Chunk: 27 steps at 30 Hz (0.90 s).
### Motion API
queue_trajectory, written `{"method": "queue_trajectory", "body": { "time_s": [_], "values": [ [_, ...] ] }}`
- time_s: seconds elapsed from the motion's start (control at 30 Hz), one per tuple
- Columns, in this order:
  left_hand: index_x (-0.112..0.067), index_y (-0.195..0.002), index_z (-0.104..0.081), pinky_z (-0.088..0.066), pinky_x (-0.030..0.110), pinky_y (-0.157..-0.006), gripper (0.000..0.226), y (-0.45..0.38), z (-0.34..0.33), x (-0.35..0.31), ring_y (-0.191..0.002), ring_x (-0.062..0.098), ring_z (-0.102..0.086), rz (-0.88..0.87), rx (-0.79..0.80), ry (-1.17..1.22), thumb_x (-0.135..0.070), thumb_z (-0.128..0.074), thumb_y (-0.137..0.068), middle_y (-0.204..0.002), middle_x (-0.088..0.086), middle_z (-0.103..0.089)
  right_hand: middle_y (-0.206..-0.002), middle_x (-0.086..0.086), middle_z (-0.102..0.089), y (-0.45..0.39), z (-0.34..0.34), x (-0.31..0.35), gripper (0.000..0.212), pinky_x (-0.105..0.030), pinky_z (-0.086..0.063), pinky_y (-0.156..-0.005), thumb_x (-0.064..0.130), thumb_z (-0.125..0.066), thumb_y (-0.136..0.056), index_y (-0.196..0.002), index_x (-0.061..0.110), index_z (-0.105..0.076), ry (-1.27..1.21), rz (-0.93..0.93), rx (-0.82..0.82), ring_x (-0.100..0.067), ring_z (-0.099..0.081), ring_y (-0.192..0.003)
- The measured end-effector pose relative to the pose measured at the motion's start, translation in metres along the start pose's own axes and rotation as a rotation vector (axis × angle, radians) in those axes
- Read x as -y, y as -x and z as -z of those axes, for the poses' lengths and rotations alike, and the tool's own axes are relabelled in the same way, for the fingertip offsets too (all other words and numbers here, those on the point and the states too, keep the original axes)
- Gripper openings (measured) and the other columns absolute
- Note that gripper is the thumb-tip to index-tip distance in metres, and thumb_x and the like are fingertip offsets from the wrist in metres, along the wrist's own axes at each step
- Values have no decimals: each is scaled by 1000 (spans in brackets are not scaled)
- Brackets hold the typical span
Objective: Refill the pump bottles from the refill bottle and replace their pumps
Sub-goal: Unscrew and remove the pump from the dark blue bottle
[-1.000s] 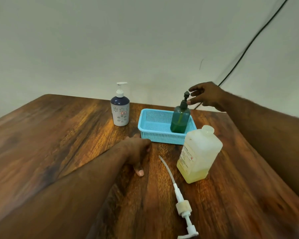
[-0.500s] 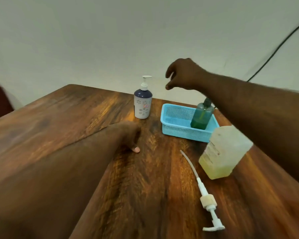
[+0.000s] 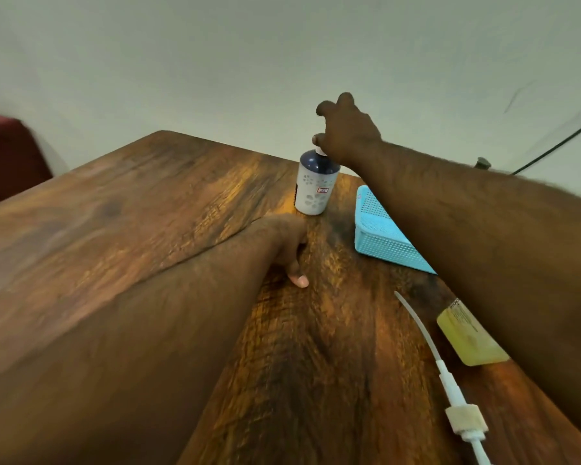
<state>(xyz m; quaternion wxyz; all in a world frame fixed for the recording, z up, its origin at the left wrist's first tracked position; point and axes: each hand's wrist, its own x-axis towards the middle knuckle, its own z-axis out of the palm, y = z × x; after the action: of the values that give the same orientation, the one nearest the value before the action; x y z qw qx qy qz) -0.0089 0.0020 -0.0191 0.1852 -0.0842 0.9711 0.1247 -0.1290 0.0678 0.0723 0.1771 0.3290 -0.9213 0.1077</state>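
Two bare hands are in view above a dark, strongly grained wooden table (image 3: 168, 209). The right hand (image 3: 346, 132) reaches forward across the table, and its fingers (image 3: 317, 139) curl down over the white pump top of a small bottle, hiding most of the pump. Whether they have actually closed on the pump cannot be told; the upper fingers look loosely spread. That white pump bottle with a navy blue shoulder and pale flower print (image 3: 316, 186) stands upright near the far edge of the table, its long axis vertical and its neck pointing up into the hand.

The left hand (image 3: 284, 241) rests on the table just in front of the bottle, apart from it. Its fingers are curled under in a loose fist that holds nothing, and the thumb tip lies against the wood.

To the right of the bottle sits a light blue perforated plastic basket (image 3: 379, 236), partly covered by the right forearm. Nearer the viewer, a square translucent refill bottle with yellow liquid in it (image 3: 467, 337) shows from under the same forearm. Beside it a loose white pump with a long dip tube (image 3: 450, 391) lies flat on the table, the tube end pointing away toward the basket and the pump head toward the viewer.
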Motion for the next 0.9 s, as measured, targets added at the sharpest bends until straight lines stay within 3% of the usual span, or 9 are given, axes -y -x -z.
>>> {"method": "queue_trajectory", "body": {
  "time_s": [0.13, 0.23, 0.4, 0.5, 0.6, 0.67, 0.73, 0.83, 0.9],
  "values": [
    [-23, -145, -46, -49, 41, -97, 92, 3, -3, 5, -124, 27, -53, -22, -43, 2, -50, -85, -66, -135, 4, -57, -105, -3, -47, 5, 2, -4, 26, -32, -46, -80, 11, -64, -87, -111, 6, -58, -125, -61, -63, -31, -59, -101],
    [-23, -143, -49, -50, 42, -97, 89, 10, -5, 7, -121, 25, -54, -41, -76, 34, -49, -86, -65, -130, 2, -59, -119, -9, -49, 24, 13, -2, 14, -27, -43, -77, 10, -66, -86, -100, 8, -67, -161, 1, -148, -27, -59, -100],
    [-23, -124, -64, -52, 35, -85, 64, 37, -20, 11, -110, 17, -58, -55, -243, 129, -47, -85, -68, -117, -3, -64, -111, -7, -52, 82, 62, 4, 14, -26, -43, -74, 9, -63, -84, -96, 13, -70, -299, 64, -317, -19, -57, -95],
    [-24, -110, -68, -43, 18, -71, 49, 67, -50, 17, -99, 0, -59, -150, -378, 384, -46, -85, -69, -115, -9, -66, -104, -7, -58, 135, 96, 4, 17, -29, -52, -81, 8, -66, -80, -95, 12, -73, -410, 124, -421, -13, -59, -89],
    [-38, -123, -57, -39, 16, -92, 76, 105, -72, 8, -111, -14, -50, -341, -496, 717, -60, -82, -55, -127, -25, -57, -99, -3, -63, 188, 109, 1, 17, -15, -49, -77, 10, -69, -80, -97, 11, -74, -411, 158, -452, -6, -56, -86],
    [-39, -139, -45, -39, 24, -104, 100, 120, -83, -6, -130, -2, -46, -447, -471, 793, -53, -89, -51, -141, -22, -51, -98, -8, -66, 217, 109, 3, 16, -20, -50, -78, 8, -69, -80, -96, 6, -73, -425, 179, -490, -11, -59, -86],
    [-38, -147, -36, -42, 36, -110, 111, 129, -93, -21, -134, 4, -47, -541, -342, 864, -39, -94, -52, -143, -18, -52, -97, -12, -68, 238, 107, 3, 15, -22, -51, -79, 6, -68, -81, -94, 3, -73, -448, 170, -544, -14, -61, -88],
    [-38, -144, -41, -51, 34, -103, 101, 136, -96, -37, -124, 5, -57, -625, -194, 1073, -25, -90, -57, -131, -18, -62, -97, -11, -69, 260, 100, 1, 12, -21, -52, -82, 7, -70, -84, -94, 3, -72, -498, 155, -527, -16, -63, -92],
    [-33, -138, -48, -56, 27, -89, 89, 138, -94, -43, -116, 10, -64, -634, -199, 1242, -18, -88, -60, -124, -13, -67, -96, -10, -69, 274, 90, 0, 11, -25, -54, -82, 6, -71, -83, -94, 3, -73, -553, 180, -545, -16, -65, -91]
  ]
}}
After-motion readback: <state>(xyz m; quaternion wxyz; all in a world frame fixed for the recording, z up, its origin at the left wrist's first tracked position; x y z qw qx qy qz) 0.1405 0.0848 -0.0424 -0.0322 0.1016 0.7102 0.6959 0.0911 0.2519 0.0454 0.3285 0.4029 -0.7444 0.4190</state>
